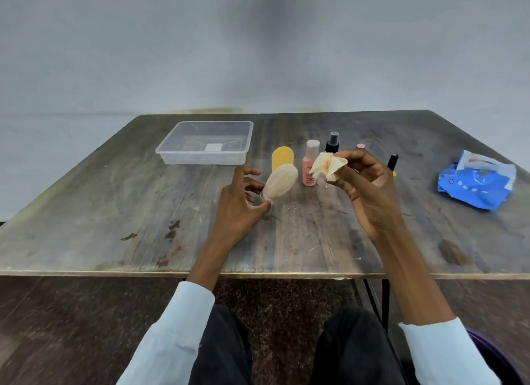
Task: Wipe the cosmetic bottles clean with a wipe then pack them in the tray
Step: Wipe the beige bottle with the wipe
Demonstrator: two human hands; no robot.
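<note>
Worn grey wooden desk [143,212]: left hand [238,210] grips a beige oval tube [279,185]; right hand [370,189] pinches a crumpled stained wipe [327,167] beside the tube; labels unreadable.

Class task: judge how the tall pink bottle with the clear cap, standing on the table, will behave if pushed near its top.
The tall pink bottle with the clear cap stands upright on a narrow base, so it probably tips rather than slides. Its rounded body would likely roll afterwards.

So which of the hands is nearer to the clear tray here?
Left. The left hand, gripping a beige bottle, sits just in front of the clear tray's near right corner; the right hand, pinching the wipe, is farther right.
</note>
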